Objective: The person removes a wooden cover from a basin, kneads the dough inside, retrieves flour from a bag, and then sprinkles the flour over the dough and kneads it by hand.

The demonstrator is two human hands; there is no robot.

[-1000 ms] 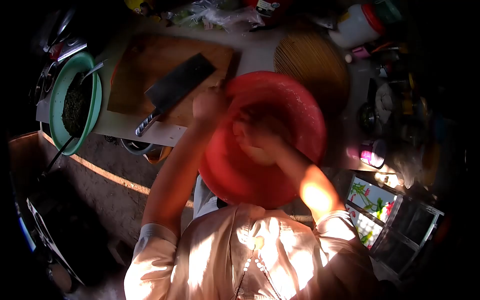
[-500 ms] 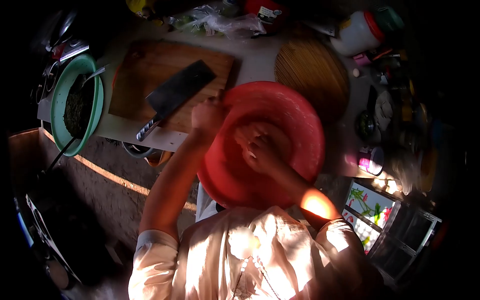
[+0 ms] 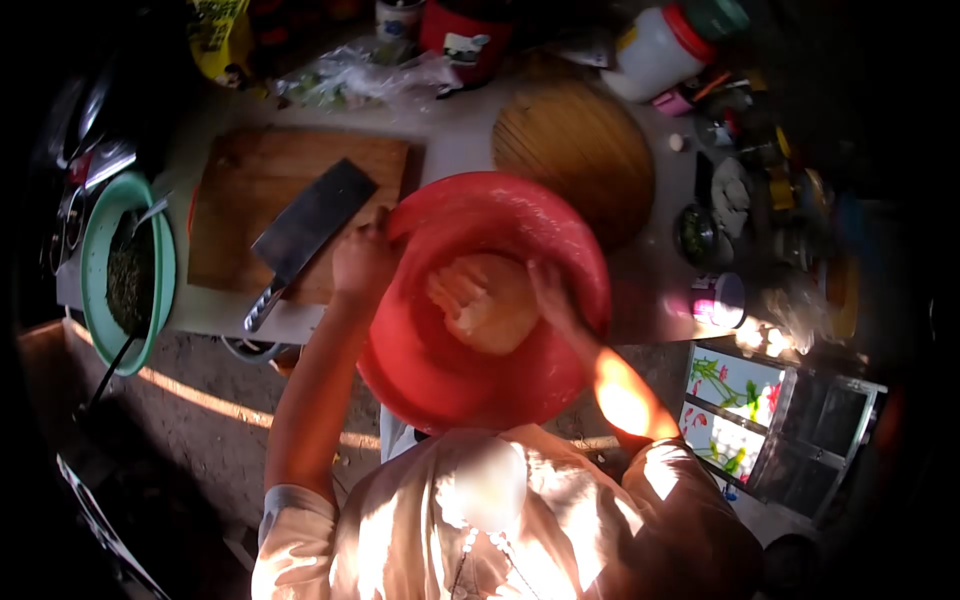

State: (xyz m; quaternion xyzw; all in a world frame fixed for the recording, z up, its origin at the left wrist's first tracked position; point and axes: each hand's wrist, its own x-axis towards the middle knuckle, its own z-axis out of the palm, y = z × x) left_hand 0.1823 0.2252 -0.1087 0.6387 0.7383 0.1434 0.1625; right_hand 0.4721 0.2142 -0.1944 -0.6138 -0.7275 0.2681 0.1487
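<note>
1. a red plastic basin (image 3: 450, 395) is sitting close before the person's body, overlapping the near edge of the table (image 3: 450, 145); what is supporting it underneath is hidden.
2. a lump of pale dough (image 3: 500, 315) is lying inside the basin, on its floor, its left side showing folds and creases.
3. the left hand (image 3: 363, 262) is grasping the rim of the basin at its left side, fingers curling in.
4. the right hand (image 3: 553, 295) is reaching inside the basin from its right, unclenched, fingers extending along the right edge of the dough; i cannot tell whether they are pressing into it.
5. a cleaver (image 3: 320, 215) is lying to the left of the basin, its dark blade resting on a rectangular wooden cutting board (image 3: 230, 180) and its handle jutting past the board's near edge.
6. a round wooden board (image 3: 570, 150) is lying just beyond the basin, toward its right.
7. a pale green bowl (image 3: 166, 290) is standing well to the left of the basin, holding dark chopped greens (image 3: 128, 290).
8. a crumpled clear plastic bag (image 3: 380, 75) is lying farther beyond the basin, toward its left.
9. a white and purple tub (image 3: 720, 300) is standing to the right of the basin.
</note>
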